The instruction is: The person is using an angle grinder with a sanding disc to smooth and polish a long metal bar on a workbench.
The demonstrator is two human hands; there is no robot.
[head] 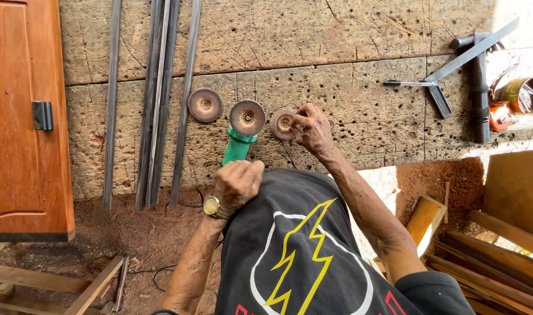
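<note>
Nearby: loose disc (205, 105), metal strips (157, 99), door (24, 116), clamp (479, 81) on workbench (348, 35).

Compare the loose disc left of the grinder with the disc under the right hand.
The left disc lies free and fully visible; the right disc is pinched by the right hand and partly hidden. The left disc sits higher on the workbench, near the metal strips. Both are round, rusty brown, lying flat.
</note>
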